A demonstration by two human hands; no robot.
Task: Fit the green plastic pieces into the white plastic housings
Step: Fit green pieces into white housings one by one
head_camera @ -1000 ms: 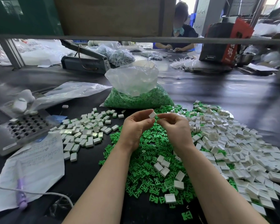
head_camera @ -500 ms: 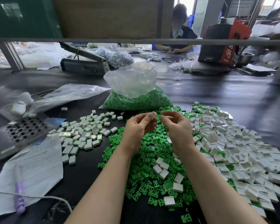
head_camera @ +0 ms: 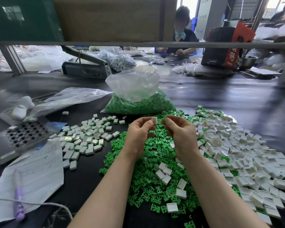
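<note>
The left hand (head_camera: 139, 134) is holding one small white housing (head_camera: 154, 120) up in the air, pinching it at the tips of its thumb and fingers. The right hand (head_camera: 181, 131) is sitting just beside it, a little to the right, with its fingers curled in. Its fingertips are pinching something small and green, most likely one green piece (head_camera: 163, 120), but it is too tiny to see well. The housing and the green bit are very close together, with a thin gap showing between them.

Under both hands a big heap of loose green pieces (head_camera: 143, 183) is lying on the dark table (head_camera: 220, 99). A few white housings are sitting on top of this heap, close to the wrists. To the right of the right hand a wide pile of empty white housings (head_camera: 237, 153) is spreading out. To the left of the left hand a smaller pile of filled housings (head_camera: 84, 137) is lying, with green showing along their edges.

Straight ahead of the hands a clear bag (head_camera: 138, 94) is standing open, full of more green pieces. Farther left of the left hand a grey metal block with square holes (head_camera: 21, 137) is resting, and a paper with writing (head_camera: 34, 171) is lying nearer than it. A purple pen (head_camera: 18, 199) is lying on the paper. Far across the table another person (head_camera: 183, 33) is sitting and working.
</note>
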